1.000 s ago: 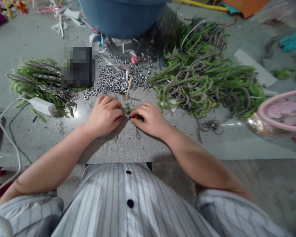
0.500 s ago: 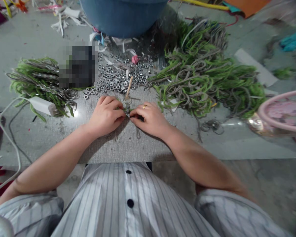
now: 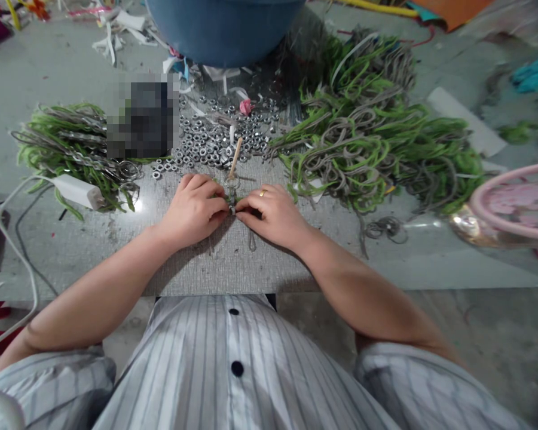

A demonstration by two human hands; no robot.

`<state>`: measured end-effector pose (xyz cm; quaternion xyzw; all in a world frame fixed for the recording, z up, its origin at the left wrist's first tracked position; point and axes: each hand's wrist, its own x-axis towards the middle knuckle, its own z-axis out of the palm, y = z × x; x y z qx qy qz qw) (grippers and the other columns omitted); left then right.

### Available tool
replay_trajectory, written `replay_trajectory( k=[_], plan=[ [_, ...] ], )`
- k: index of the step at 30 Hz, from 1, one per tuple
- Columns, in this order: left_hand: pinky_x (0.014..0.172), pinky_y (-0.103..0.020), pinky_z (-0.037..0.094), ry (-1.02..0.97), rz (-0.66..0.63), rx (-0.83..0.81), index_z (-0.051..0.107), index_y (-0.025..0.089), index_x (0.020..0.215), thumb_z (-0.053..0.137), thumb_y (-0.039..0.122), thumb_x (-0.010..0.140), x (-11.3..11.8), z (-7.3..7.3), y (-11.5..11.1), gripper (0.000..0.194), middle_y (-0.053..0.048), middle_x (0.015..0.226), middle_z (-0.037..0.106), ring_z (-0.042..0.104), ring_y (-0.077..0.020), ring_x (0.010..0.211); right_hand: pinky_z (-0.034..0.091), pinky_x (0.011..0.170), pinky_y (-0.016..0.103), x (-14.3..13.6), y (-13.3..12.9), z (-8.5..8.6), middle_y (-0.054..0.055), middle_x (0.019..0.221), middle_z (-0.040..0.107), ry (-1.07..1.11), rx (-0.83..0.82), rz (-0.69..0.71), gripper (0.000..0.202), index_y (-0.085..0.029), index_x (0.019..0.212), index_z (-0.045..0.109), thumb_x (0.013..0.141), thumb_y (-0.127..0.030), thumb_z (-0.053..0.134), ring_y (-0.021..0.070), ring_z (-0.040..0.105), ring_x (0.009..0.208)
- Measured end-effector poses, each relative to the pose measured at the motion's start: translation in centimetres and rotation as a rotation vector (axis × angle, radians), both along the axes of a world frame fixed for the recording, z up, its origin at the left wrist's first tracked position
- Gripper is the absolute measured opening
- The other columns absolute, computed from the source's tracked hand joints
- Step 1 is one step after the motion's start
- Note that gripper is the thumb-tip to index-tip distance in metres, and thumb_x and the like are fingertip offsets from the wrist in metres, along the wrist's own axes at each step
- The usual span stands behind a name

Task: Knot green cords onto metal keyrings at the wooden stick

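Observation:
Both hands meet at the near middle of the table. My left hand (image 3: 196,209) is closed in a pinch on a green and grey cord (image 3: 233,199), mostly hidden by the fingers. Thumb and forefinger of my right hand (image 3: 273,215), which wears a ring, close on a small silvery hex nut (image 3: 232,210) at the cord. Just beyond the fingertips are a metal ring and an upright wooden stick (image 3: 235,158). A thin grey cord loop (image 3: 251,242) lies below the right hand. Many loose hex nuts (image 3: 197,143) are spread behind the hands.
A heap of green and grey cords (image 3: 363,143) lies at right, a corded bundle with metal rings (image 3: 63,134) at left. A blue tub (image 3: 224,30) stands behind the nuts. A white charger (image 3: 77,191) with its cable and a pink-handled object (image 3: 515,203) flank the work area.
The fingertips have shifted very slightly around the nut, which now shows more squarely between them. Both hands otherwise stay in place.

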<state>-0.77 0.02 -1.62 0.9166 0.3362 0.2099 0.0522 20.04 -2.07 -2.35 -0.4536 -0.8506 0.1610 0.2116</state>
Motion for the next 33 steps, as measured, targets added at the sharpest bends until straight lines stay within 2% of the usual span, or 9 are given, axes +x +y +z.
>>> replay_trajectory(
  k=[7,27,33],
  plan=[
    [0.084,-0.045,0.041,-0.005,0.0,-0.018,0.072,0.021,0.08,0.058,0.023,0.085,0.07,-0.19,0.07,0.015,-0.007,0.094,0.069,0.054,-0.0252,0.097,0.035,0.077,0.037,-0.1,0.04,-0.06,0.004,0.078,0.069,-0.002,-0.024,-0.017,0.011,-0.022,0.085,0.067,0.088,-0.03,0.061,0.0228,0.057,0.084],
    [0.083,-0.041,0.04,-0.019,0.036,-0.025,0.071,0.022,0.079,0.06,0.024,0.086,0.32,-0.66,0.29,0.013,-0.004,0.09,0.07,0.056,-0.0226,0.092,0.034,0.076,0.035,-0.24,0.44,-0.2,0.004,0.079,0.07,-0.014,-0.01,-0.02,0.01,-0.021,0.085,0.068,0.088,-0.027,0.06,0.0224,0.059,0.082],
    [0.083,-0.042,0.04,-0.033,0.025,-0.038,0.071,0.021,0.077,0.06,0.023,0.085,0.35,-0.7,0.27,0.014,-0.004,0.089,0.07,0.056,-0.023,0.091,0.033,0.076,0.036,-0.37,0.28,-0.21,0.003,0.074,0.068,-0.026,0.025,-0.01,0.015,-0.022,0.078,0.066,0.088,-0.027,0.057,0.0212,0.057,0.078]
  ],
)
